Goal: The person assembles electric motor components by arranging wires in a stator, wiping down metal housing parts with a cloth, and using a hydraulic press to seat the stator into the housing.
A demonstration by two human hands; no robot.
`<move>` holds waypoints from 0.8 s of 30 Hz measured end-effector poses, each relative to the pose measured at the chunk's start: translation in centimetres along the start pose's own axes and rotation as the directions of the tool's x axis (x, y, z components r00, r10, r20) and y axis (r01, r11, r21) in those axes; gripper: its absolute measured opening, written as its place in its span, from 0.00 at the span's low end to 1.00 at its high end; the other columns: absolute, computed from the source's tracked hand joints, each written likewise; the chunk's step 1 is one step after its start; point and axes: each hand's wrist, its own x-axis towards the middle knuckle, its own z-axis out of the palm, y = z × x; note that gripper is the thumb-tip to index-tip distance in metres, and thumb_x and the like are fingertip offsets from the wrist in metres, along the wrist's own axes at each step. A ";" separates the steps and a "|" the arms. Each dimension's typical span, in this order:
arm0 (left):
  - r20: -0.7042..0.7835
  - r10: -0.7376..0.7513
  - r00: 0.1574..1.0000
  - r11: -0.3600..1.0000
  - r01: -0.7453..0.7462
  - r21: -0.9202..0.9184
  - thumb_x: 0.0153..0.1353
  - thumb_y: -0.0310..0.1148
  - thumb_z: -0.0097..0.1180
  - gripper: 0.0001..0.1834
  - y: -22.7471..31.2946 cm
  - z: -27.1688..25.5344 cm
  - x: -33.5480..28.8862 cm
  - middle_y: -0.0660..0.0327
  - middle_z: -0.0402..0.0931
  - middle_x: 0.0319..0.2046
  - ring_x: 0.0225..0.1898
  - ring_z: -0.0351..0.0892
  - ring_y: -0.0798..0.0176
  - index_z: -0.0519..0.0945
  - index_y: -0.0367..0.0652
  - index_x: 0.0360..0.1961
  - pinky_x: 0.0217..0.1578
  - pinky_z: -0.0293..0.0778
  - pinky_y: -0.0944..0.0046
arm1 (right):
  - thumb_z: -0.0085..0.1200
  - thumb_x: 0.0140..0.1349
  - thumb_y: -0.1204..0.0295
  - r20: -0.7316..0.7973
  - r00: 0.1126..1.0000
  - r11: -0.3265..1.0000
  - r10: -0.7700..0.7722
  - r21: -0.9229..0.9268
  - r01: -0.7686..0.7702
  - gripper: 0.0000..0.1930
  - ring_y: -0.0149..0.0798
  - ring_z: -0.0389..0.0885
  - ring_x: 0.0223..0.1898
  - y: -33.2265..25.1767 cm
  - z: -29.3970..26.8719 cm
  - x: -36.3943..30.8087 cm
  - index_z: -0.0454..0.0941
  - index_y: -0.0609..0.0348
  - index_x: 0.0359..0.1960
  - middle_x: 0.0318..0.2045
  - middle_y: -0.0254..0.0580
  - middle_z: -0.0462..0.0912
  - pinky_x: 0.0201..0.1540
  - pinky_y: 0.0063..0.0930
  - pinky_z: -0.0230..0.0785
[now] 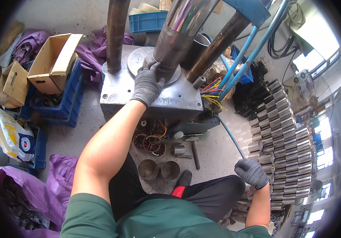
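Note:
In a grey glove, my left hand [148, 84] reaches onto the press table [117, 93]. Its fingers and thumb are around the near left side of a short metal cylinder [166, 72], which stands on a round plate [135, 59]. Directly above that cylinder comes down the thick shiny press ram [172, 41]; where the two meet is partly hidden. My right hand [251, 173], gloved too, is closed around the end of a thin blue lever rod [230, 135] at the right side of the machine.
Stacked metal sleeves [281, 146] fill the right side. Coloured wires [214, 92] hang beside the press. Below it lie a hammer [195, 154], wound copper coils [152, 143] and two metal cups [148, 169]. Cardboard boxes [51, 59], blue crates [61, 107] and purple sacks [61, 174] line the left.

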 end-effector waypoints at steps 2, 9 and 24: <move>-0.008 0.001 1.000 1.000 -0.001 0.004 0.59 0.33 0.68 0.33 -0.1 0.0 -0.1 0.55 0.71 0.68 0.69 0.68 0.45 0.75 0.44 0.67 0.72 0.66 0.50 | 0.64 0.62 0.67 -0.050 0.999 1.000 0.003 -0.008 -0.004 0.09 0.54 0.86 0.37 0.5 -0.7 0.5 0.85 0.58 0.39 0.33 0.52 0.85 0.42 0.42 0.79; -0.012 0.014 1.000 1.000 -0.013 0.012 0.58 0.33 0.68 0.33 -0.1 -0.2 -0.2 0.55 0.72 0.67 0.68 0.70 0.44 0.76 0.45 0.67 0.72 0.67 0.51 | 0.64 0.63 0.72 -0.172 0.985 0.991 0.003 0.136 0.021 0.09 0.48 0.88 0.39 1.0 -0.8 0.8 0.85 0.61 0.43 0.37 0.49 0.88 0.45 0.37 0.80; 0.009 0.005 1.000 0.999 -0.005 0.040 0.59 0.34 0.68 0.34 -0.4 -0.1 -0.1 0.53 0.73 0.67 0.67 0.72 0.46 0.75 0.45 0.68 0.72 0.67 0.51 | 0.64 0.61 0.71 -0.154 0.986 0.998 0.060 0.012 -0.059 0.07 0.58 0.83 0.35 -0.1 2.1 -0.5 0.82 0.63 0.33 0.30 0.56 0.82 0.40 0.45 0.76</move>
